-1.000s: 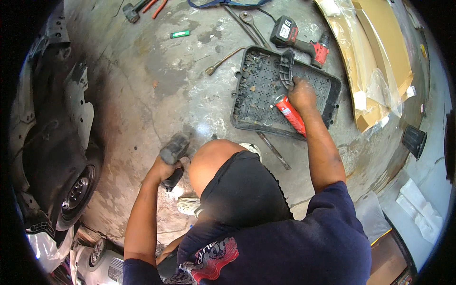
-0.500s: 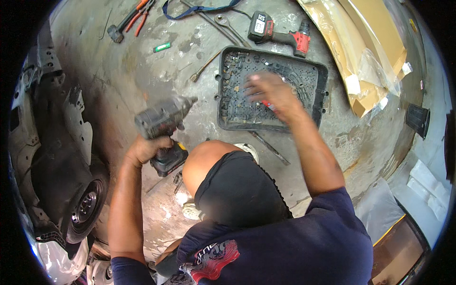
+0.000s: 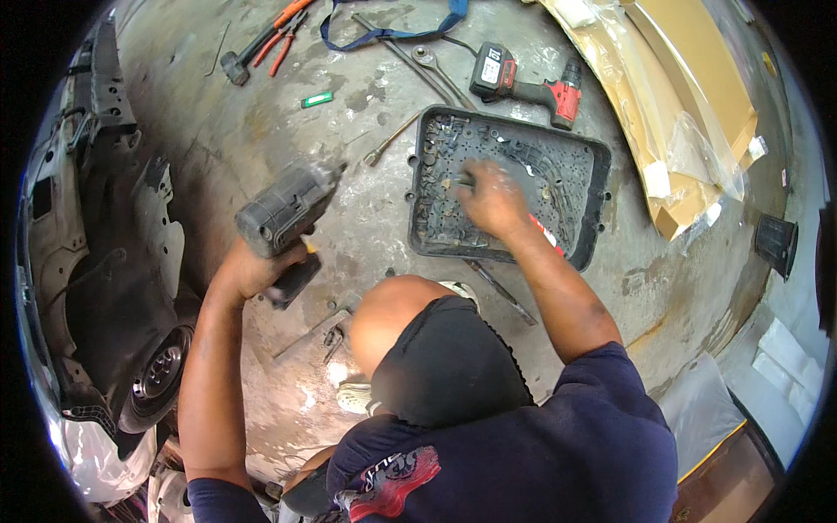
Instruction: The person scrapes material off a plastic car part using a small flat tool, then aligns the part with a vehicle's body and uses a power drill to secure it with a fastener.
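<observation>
My left hand (image 3: 253,268) is closed round the grip of a dark cordless impact wrench (image 3: 281,209), its blurred nose tilted toward the far right. The battery sits beneath the grip, partly behind my fingers. My right hand (image 3: 495,199) is over a shallow black plastic tray (image 3: 421,235), fingers curled in. A small dark piece shows at its fingertips, too hidden to name. Small fasteners and clips (image 3: 433,166) lie along the tray's left side. A red and white object (image 3: 547,232) shows beside my right wrist.
A red and black cordless drill (image 3: 539,90) lies beyond the tray, near a ratchet (image 3: 427,61) and a blue strap (image 3: 392,35). A hammer (image 3: 237,65), pliers (image 3: 281,42) and green lighter (image 3: 317,99) are far left. Cardboard (image 3: 697,105) lies right; a vehicle's stripped body (image 3: 96,261) stands left.
My right hand has come nearer over the tray, its fingers now curled at a small dark piece. The impact wrench has shifted slightly left and turned in my left hand. The whole view has shifted.
</observation>
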Available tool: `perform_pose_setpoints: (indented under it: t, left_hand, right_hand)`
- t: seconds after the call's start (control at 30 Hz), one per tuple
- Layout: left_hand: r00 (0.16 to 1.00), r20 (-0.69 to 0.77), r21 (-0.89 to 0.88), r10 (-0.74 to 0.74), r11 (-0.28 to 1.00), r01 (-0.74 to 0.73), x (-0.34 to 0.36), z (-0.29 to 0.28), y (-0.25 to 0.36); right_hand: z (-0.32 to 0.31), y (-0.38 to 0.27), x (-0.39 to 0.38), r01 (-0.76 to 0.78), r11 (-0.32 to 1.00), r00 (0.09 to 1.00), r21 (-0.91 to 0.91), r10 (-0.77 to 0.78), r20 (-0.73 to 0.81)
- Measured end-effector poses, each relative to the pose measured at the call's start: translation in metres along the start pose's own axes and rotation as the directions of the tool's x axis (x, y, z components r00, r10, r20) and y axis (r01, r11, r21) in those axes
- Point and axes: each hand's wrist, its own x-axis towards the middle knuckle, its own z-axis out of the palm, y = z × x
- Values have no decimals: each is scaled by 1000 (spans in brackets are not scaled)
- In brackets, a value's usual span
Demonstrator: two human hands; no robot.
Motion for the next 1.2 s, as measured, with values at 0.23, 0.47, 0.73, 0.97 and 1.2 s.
perform_pose_setpoints:
  t: [0.23,0.47,0.73,0.97,1.2]
  left_hand:
    - [953,-185,-74,-239,971,229,-40,-7,-40]
    - [918,-226,-223,-326,934,277,-71,9,-77]
    - [847,-374,-312,-379,911,270,-86,25,-94]
    - [769,-431,-286,-473,879,381,-94,22,-107]
    - [765,-358,-209,-536,844,493,-112,25,-128]
  right_hand:
    - [-31,38,6,39,927,997,-373,-60,-45]
    - [-83,31,106,57,948,986,-312,-102,-129]
    - [-70,41,191,-51,879,999,-473,45,-24]
    - [-55,49,224,25,829,999,-558,-37,-10]
    - [-62,56,225,-24,846,998,-533,51,36]
